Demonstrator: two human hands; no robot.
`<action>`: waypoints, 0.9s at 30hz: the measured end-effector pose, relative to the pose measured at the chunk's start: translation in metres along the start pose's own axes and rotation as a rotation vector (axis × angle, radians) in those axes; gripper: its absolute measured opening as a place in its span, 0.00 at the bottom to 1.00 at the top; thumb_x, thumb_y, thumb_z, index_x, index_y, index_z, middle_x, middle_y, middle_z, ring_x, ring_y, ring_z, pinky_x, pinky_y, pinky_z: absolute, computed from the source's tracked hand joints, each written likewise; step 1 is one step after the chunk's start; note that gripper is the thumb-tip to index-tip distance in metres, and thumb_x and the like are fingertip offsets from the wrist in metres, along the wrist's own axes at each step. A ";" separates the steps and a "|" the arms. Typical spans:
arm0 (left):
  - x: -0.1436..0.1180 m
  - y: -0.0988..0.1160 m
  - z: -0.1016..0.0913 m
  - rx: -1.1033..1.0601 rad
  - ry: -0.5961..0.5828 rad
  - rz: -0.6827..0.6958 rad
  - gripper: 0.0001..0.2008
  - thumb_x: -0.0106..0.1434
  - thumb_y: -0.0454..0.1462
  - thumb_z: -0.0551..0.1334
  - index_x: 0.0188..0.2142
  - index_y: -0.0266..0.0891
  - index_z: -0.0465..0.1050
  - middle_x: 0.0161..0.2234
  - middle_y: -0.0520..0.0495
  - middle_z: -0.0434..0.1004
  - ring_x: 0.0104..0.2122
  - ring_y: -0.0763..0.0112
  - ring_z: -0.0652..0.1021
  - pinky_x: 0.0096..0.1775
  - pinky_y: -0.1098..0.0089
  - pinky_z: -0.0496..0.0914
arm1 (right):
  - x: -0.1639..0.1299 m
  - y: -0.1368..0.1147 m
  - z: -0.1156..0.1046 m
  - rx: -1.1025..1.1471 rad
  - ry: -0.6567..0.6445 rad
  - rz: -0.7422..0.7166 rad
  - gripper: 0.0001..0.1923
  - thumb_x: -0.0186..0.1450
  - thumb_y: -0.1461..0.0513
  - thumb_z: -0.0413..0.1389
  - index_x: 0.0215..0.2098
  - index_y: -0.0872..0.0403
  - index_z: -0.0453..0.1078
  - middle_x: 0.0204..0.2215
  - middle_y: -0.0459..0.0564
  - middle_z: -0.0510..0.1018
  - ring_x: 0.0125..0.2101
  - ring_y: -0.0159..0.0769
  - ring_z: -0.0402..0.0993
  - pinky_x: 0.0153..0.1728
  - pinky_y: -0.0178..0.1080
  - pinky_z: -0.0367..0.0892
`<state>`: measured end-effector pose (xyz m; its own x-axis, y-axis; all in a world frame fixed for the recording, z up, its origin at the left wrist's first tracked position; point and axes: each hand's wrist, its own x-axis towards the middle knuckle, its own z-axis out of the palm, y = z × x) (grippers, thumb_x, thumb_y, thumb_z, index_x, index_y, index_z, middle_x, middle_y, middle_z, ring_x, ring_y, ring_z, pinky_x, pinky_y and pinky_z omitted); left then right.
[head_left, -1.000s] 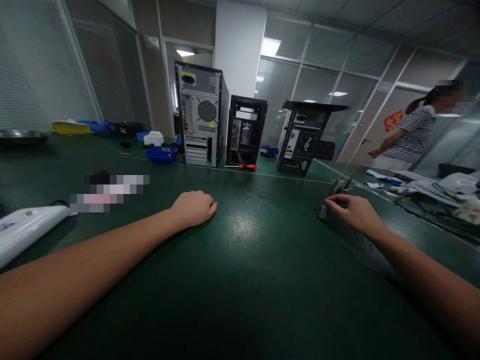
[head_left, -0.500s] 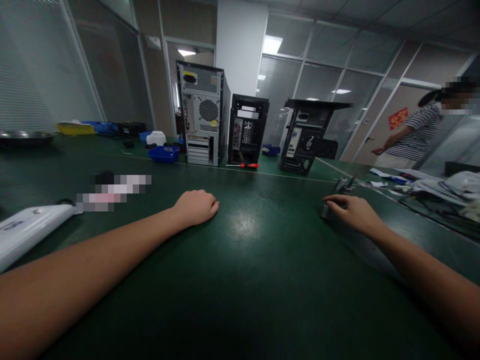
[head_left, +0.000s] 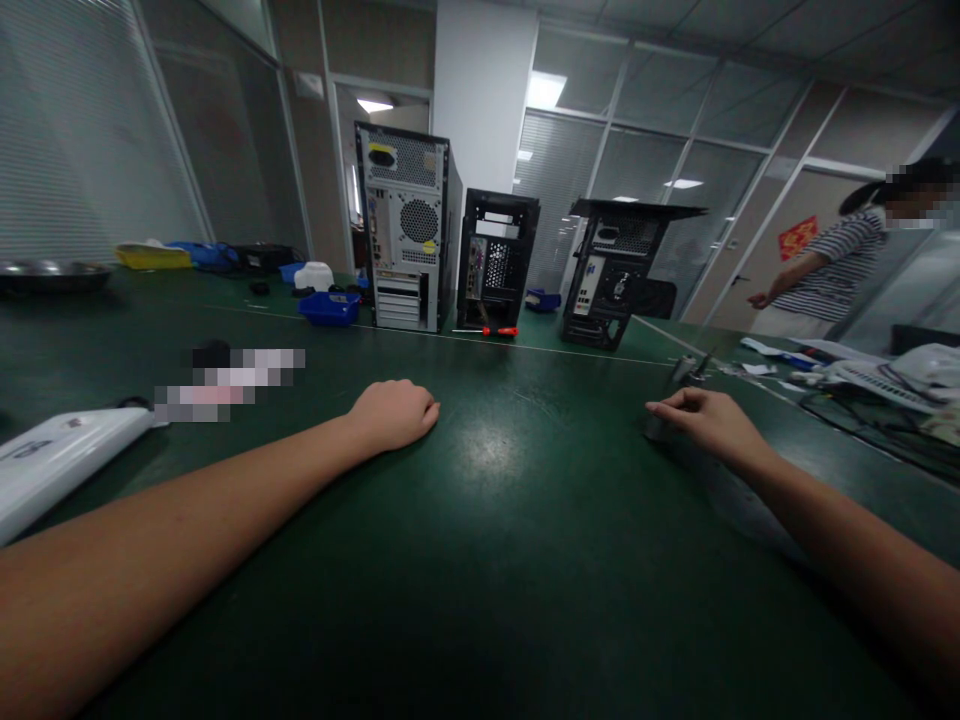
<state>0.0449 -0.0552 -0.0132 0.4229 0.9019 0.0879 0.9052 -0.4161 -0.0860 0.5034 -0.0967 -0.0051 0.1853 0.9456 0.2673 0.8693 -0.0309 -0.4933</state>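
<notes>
My left hand [head_left: 395,415] rests palm down on the green tabletop [head_left: 480,560], its fingers curled into a loose fist. Nothing shows in it, though the palm side is hidden. Further right, my right hand [head_left: 701,418] has thumb and fingers pinched together at the top of a small grey metal cylinder [head_left: 658,430]. The fingers cover part of the cylinder, and it appears to touch the table. Just behind that hand stands a small metal piece [head_left: 682,368] with a dark, pointed thing beside it, too blurred to name.
Three computer cases, a tall one [head_left: 409,230], a small one [head_left: 496,262] and one with a raised panel [head_left: 616,270], line the back. A red-handled screwdriver [head_left: 499,331] lies before them. Blue tray [head_left: 330,309] left; cables [head_left: 885,425] right. A person [head_left: 832,260] stands beyond.
My right thumb and fingers have closed together at the grey cylinder, which now looks slightly tilted. My left hand stays where it was.
</notes>
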 end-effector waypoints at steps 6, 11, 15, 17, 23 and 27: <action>-0.001 0.000 -0.002 -0.017 -0.009 -0.008 0.31 0.68 0.52 0.43 0.42 0.39 0.80 0.38 0.37 0.80 0.35 0.58 0.79 0.39 0.59 0.72 | -0.001 0.000 0.001 0.041 -0.032 0.060 0.25 0.55 0.40 0.59 0.31 0.53 0.73 0.29 0.52 0.80 0.28 0.42 0.76 0.30 0.43 0.68; 0.000 0.000 0.000 -0.002 -0.014 -0.022 0.30 0.69 0.52 0.43 0.44 0.41 0.80 0.39 0.38 0.80 0.36 0.58 0.79 0.41 0.59 0.72 | 0.001 0.001 0.001 -0.053 -0.028 0.022 0.30 0.61 0.37 0.50 0.37 0.53 0.75 0.33 0.53 0.81 0.33 0.44 0.77 0.34 0.45 0.67; 0.000 0.001 0.000 0.029 0.006 -0.027 0.30 0.69 0.52 0.43 0.42 0.40 0.80 0.39 0.37 0.80 0.36 0.57 0.79 0.41 0.58 0.72 | 0.001 0.003 0.005 -0.063 -0.073 -0.046 0.31 0.59 0.38 0.54 0.44 0.53 0.75 0.39 0.54 0.80 0.39 0.46 0.77 0.40 0.46 0.69; -0.001 0.001 0.000 0.026 0.000 -0.024 0.30 0.69 0.52 0.42 0.42 0.40 0.80 0.39 0.37 0.80 0.36 0.57 0.79 0.41 0.57 0.72 | 0.001 0.004 0.006 -0.078 -0.096 -0.087 0.33 0.55 0.40 0.58 0.48 0.54 0.73 0.41 0.55 0.80 0.40 0.46 0.77 0.41 0.47 0.70; -0.002 0.001 -0.003 0.008 -0.012 -0.022 0.29 0.69 0.51 0.43 0.44 0.40 0.80 0.40 0.37 0.80 0.37 0.58 0.79 0.42 0.59 0.72 | 0.000 0.004 0.010 -0.149 -0.117 -0.142 0.30 0.58 0.45 0.59 0.53 0.52 0.71 0.43 0.54 0.79 0.41 0.44 0.77 0.42 0.45 0.71; -0.002 0.000 -0.003 0.002 -0.008 -0.013 0.29 0.69 0.51 0.43 0.45 0.41 0.79 0.40 0.38 0.80 0.37 0.57 0.79 0.41 0.58 0.72 | -0.004 0.001 0.014 -0.136 -0.091 -0.193 0.27 0.60 0.48 0.57 0.54 0.51 0.71 0.45 0.54 0.79 0.43 0.44 0.76 0.45 0.46 0.71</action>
<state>0.0445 -0.0577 -0.0108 0.4111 0.9080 0.0815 0.9104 -0.4044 -0.0869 0.4970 -0.0963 -0.0182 -0.0266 0.9633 0.2670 0.9396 0.1153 -0.3224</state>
